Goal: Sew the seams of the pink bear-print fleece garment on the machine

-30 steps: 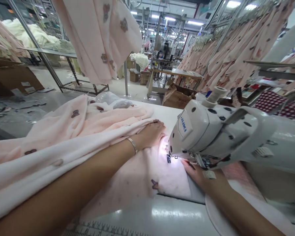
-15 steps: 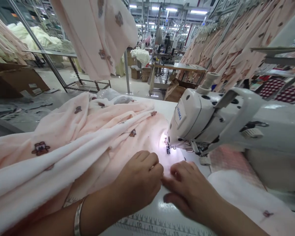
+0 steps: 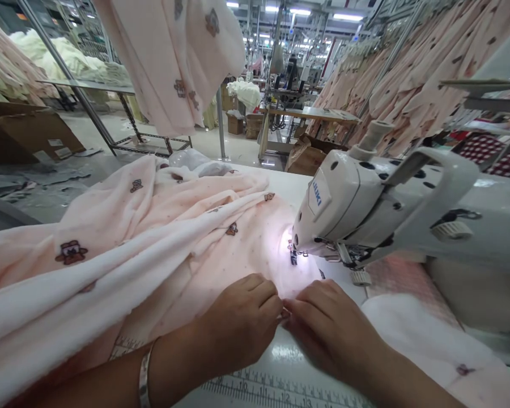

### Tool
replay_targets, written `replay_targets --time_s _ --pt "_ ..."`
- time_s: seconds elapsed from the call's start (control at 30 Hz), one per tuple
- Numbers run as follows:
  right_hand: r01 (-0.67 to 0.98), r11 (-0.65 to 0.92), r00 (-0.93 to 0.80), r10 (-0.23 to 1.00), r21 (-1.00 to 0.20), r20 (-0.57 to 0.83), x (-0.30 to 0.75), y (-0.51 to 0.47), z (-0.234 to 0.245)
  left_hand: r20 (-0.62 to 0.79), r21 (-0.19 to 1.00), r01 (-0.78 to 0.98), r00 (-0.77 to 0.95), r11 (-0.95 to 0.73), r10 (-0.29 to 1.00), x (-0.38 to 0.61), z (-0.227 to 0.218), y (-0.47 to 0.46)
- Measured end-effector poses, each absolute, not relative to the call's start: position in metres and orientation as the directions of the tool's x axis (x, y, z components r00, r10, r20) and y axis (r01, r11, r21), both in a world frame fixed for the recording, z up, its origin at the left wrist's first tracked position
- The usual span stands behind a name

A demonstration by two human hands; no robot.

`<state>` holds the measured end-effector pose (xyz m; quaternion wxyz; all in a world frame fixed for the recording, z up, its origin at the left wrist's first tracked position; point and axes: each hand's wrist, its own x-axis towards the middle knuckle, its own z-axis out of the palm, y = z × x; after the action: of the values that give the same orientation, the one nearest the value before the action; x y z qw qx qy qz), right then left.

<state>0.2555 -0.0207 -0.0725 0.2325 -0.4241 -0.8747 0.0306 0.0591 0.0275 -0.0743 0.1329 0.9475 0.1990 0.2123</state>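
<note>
Pale pink plush fabric (image 3: 246, 258) with small bear figures lies in folds over the sewing table (image 3: 276, 180), and its far right part runs under the lit presser foot (image 3: 293, 258) of a white sewing machine (image 3: 340, 198). My left hand (image 3: 242, 317), a silver bangle on its wrist, is closed on the fabric's near edge in front of the foot. Fingertips touching it, my right hand (image 3: 329, 323) pinches the same edge from the other side. The bit of cloth between the fingertips is mostly hidden.
A printed ruler scale (image 3: 263, 391) runs along the table's near edge. More pink fabric (image 3: 433, 340) lies at the right. Pink pieces hang from a rack (image 3: 165, 68) ahead and along the right. A cardboard box (image 3: 25, 133) stands on the floor at left.
My right hand's thumb and fingers have closed from a looser, spread pose onto the fabric edge. My left hand sits slightly lower. The view has shifted a little; the fabric looks nearly unmoved.
</note>
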Motion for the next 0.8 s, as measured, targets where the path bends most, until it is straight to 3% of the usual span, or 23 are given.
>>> replay_targets --time_s 0.13,0.27,0.47,0.57,0.67,0.8 --pt "0.686 0.719 -0.586 0.637 -0.112 0.500 0.253 -0.015 -0.068 0.367 0.312 0.321 0.827 -0.894 0.426 0.060 -0.080 0.028" --pt "0.681 0.732 -0.651 0.616 -0.015 0.444 0.255 -0.014 -0.068 0.332 0.255 0.355 0.842 -0.899 0.426 0.060 -0.076 0.025" --pt "0.677 0.645 -0.544 0.763 -0.354 0.348 0.258 -0.021 -0.072 0.266 0.280 0.432 0.823 -0.857 0.501 0.066 -0.059 0.025" --pt "0.640 0.606 -0.518 0.795 -0.473 0.318 0.260 -0.023 -0.071 0.208 0.204 0.494 0.822 -0.845 0.530 0.071 -0.063 0.028" --pt "0.623 0.545 -0.472 0.834 -0.561 0.285 0.261 -0.024 -0.070 0.196 0.161 0.513 0.821 -0.843 0.537 0.073 -0.069 0.032" --pt "0.611 0.535 -0.465 0.839 -0.583 0.282 0.262 -0.025 -0.071 0.203 0.155 0.521 0.815 -0.839 0.543 0.071 -0.070 0.035"
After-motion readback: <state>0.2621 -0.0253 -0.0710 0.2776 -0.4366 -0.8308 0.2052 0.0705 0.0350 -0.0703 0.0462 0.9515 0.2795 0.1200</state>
